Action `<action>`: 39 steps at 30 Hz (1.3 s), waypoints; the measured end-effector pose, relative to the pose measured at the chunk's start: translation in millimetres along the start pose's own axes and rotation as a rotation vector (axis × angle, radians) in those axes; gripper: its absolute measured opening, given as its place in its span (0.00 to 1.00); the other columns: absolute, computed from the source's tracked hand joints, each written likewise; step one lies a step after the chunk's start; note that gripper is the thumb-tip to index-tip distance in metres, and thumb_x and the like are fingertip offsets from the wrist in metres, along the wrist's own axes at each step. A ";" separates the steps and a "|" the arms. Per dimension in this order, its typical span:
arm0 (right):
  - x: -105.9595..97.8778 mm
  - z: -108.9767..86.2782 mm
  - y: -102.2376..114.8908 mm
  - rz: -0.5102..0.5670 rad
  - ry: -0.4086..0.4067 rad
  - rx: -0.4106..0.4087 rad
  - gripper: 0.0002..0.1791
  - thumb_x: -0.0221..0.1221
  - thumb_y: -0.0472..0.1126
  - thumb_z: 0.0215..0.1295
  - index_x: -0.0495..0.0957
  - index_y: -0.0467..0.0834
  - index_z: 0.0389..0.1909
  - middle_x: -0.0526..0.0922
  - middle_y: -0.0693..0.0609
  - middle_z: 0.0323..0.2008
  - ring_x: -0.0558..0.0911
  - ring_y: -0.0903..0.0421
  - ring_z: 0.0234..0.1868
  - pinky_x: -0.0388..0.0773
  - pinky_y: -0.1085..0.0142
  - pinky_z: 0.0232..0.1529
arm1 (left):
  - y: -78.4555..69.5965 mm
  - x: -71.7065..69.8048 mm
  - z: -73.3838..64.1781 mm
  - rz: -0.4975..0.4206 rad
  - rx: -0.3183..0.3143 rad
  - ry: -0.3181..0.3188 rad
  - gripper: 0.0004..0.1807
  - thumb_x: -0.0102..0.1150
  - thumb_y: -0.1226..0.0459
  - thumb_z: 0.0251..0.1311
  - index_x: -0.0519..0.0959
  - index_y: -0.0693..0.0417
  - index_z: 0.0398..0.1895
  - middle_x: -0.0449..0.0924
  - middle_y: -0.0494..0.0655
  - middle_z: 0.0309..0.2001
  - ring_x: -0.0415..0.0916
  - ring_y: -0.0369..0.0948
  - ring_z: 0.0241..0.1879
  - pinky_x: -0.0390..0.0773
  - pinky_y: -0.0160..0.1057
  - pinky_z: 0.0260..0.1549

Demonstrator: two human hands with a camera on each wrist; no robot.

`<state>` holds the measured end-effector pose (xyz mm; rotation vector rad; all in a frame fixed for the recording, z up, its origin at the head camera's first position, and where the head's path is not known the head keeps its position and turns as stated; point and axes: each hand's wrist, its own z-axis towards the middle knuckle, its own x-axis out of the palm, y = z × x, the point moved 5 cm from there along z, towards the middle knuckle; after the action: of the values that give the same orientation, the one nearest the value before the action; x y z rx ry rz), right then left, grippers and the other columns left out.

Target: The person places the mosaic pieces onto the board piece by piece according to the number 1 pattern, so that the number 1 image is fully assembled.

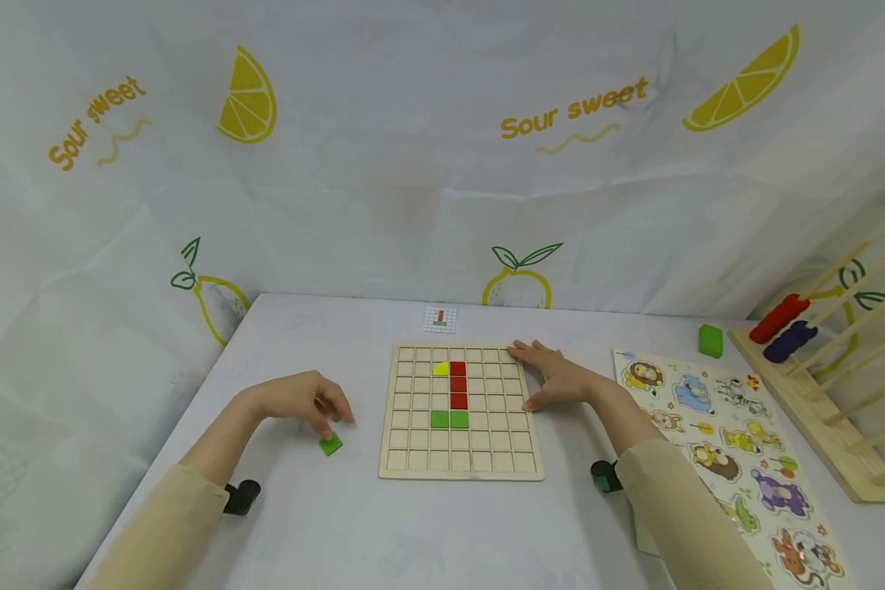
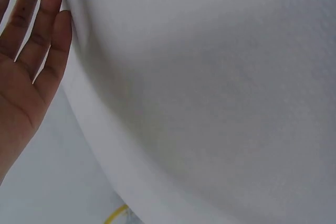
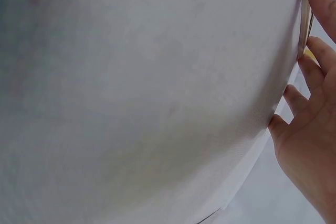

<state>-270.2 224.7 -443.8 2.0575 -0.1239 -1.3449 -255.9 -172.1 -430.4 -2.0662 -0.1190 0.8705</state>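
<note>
On the table lies a wooden grid board (image 1: 406, 463) with square cells. Toward its upper middle are red squares (image 1: 458, 384) in a column, a yellow piece (image 1: 441, 369) left of the top one, and two green squares (image 1: 449, 419) below. My left hand (image 1: 302, 400) is left of the board, a fingertip touching a loose green square tile (image 1: 330, 445); the other fingers are loosely bent. In the left wrist view, the left hand's (image 2: 29, 56) fingers look fairly straight. My right hand (image 1: 556, 378) rests with spread fingers against the board's right edge; the right wrist view shows that hand (image 3: 310, 114) too.
A small pattern card (image 1: 440, 319) lies behind the board. To the right are an animal puzzle board (image 1: 696, 434), a green block (image 1: 710, 341) and a wooden peg rack (image 1: 833, 426) with red and blue beads. A printed white cloth (image 1: 383, 147) hangs behind.
</note>
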 end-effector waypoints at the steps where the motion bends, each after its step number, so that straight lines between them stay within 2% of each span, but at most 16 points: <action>1: 0.0 -0.4 0.0 -0.002 0.000 0.001 0.57 0.72 0.45 0.46 0.52 0.41 0.77 0.46 0.38 0.79 0.38 0.32 0.79 0.33 0.30 0.72 | 1.4 -0.1 -1.6 -0.003 0.009 0.005 0.17 0.74 0.68 0.45 0.87 0.54 0.43 0.87 0.49 0.46 0.78 0.38 0.43 0.78 0.31 0.43; 9: 0.8 -0.5 -2.0 -0.002 -0.002 0.013 0.57 0.72 0.45 0.46 0.52 0.42 0.77 0.46 0.39 0.79 0.38 0.32 0.79 0.33 0.31 0.73 | 10.9 3.6 -5.5 -0.036 0.040 0.060 0.19 0.73 0.71 0.43 0.86 0.56 0.44 0.83 0.49 0.44 0.70 0.35 0.38 0.73 0.28 0.37; 13: 0.7 -0.6 -2.0 -0.003 -0.004 0.013 0.57 0.72 0.45 0.46 0.52 0.42 0.77 0.46 0.40 0.79 0.38 0.33 0.79 0.33 0.31 0.73 | 8.7 5.5 -5.1 -0.045 0.071 0.085 0.20 0.73 0.71 0.43 0.85 0.58 0.45 0.79 0.53 0.42 0.68 0.36 0.38 0.72 0.28 0.37; 17: 0.9 -0.9 -2.0 0.002 -0.002 0.014 0.57 0.72 0.45 0.47 0.51 0.42 0.77 0.45 0.40 0.80 0.37 0.33 0.79 0.32 0.31 0.73 | 7.8 6.5 -4.7 -0.044 0.074 0.097 0.20 0.73 0.72 0.43 0.85 0.60 0.44 0.77 0.57 0.42 0.66 0.37 0.38 0.70 0.28 0.37; 31: 0.3 -1.6 0.0 -0.007 -0.004 0.007 0.56 0.71 0.44 0.47 0.52 0.41 0.77 0.46 0.39 0.79 0.39 0.32 0.79 0.35 0.30 0.72 | 4.9 7.5 -1.9 0.000 0.033 0.091 0.19 0.74 0.74 0.41 0.86 0.56 0.40 0.74 0.50 0.38 0.66 0.39 0.38 0.70 0.28 0.37; 39: 1.3 -1.4 0.3 -0.003 -0.002 0.008 0.56 0.72 0.44 0.47 0.52 0.41 0.77 0.46 0.39 0.79 0.38 0.32 0.79 0.34 0.30 0.72 | 4.4 9.2 -1.1 0.024 -0.017 0.073 0.18 0.74 0.75 0.39 0.85 0.56 0.38 0.72 0.46 0.37 0.66 0.40 0.38 0.70 0.29 0.37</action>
<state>-268.3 224.6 -444.3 2.0637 -0.1276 -1.3509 -249.3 -172.0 -438.3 -2.1167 -0.0628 0.8105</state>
